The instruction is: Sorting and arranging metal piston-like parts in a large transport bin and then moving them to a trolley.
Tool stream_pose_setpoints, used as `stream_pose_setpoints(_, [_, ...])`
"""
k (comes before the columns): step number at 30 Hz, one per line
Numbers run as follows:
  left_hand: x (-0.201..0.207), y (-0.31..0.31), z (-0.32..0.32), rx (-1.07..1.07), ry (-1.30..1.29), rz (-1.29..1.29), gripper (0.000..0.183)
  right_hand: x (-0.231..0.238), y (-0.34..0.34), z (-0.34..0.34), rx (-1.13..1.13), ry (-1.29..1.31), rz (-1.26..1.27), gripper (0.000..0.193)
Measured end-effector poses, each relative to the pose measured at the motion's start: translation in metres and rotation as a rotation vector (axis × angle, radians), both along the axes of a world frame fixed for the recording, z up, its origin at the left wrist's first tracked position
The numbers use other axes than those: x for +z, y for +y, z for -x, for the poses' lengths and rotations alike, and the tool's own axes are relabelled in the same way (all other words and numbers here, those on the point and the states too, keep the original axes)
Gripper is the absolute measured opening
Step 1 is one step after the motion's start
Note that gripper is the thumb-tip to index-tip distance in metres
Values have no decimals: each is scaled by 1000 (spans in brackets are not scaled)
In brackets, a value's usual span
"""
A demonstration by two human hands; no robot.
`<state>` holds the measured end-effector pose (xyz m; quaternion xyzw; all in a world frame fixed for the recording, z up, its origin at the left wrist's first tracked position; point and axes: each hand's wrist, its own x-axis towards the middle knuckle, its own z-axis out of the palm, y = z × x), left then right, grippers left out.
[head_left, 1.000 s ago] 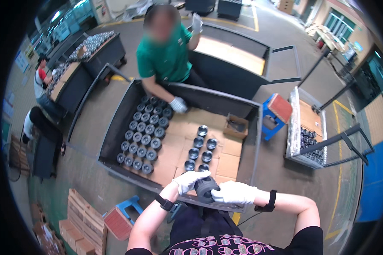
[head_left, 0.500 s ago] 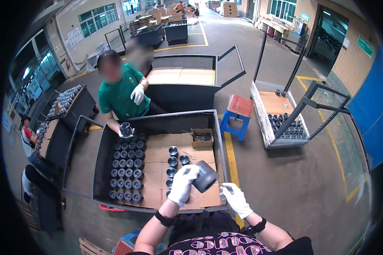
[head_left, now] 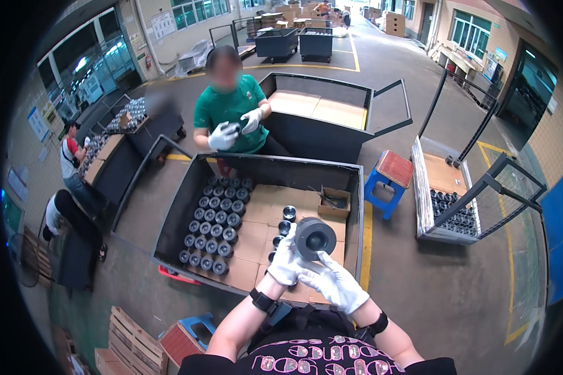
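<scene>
A dark grey cylindrical metal part [head_left: 309, 232] with a round recess in its end is held up over the near side of a cart. My left hand [head_left: 284, 259], in a white glove, is closed around its left side. At the lower rim, my white-gloved right hand [head_left: 338, 282] has its fingertips against the part. Below and beyond my hands, a short line of similar cylindrical parts [head_left: 289, 213] stands on the cardboard lining [head_left: 266, 209] of the cart [head_left: 281, 164]; my hands hide some of them.
Rows of dark cylinders [head_left: 214, 214] fill the cart's left side. A small box [head_left: 335, 203] with tools sits in its far right corner. Across the cart, a person in green [head_left: 231, 115] handles another cylinder in gloves. To the right are a blue stool [head_left: 388, 181] and a caged trolley [head_left: 447, 194].
The view has swung left. My right hand has come in to the cylinder, whose recessed end now faces me. The co-worker has lifted a cylinder from the rows, both hands on it.
</scene>
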<state>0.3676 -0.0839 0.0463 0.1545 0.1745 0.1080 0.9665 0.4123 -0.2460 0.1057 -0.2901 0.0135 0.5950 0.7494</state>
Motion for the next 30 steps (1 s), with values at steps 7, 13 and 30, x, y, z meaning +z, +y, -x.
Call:
stream_pose_setpoints(7, [27,19,23,43,-24,-684,50,-28,25,7,-16,253,-303,54])
stream_pose_setpoints(13, [26,13,31,93,-39,-631,50,-17,24,14,-140,-87,-243,54])
stream_pose_setpoints(30, [4,-4,85,0,-179,-152,63,8,26,38,-373,-1600,240,91])
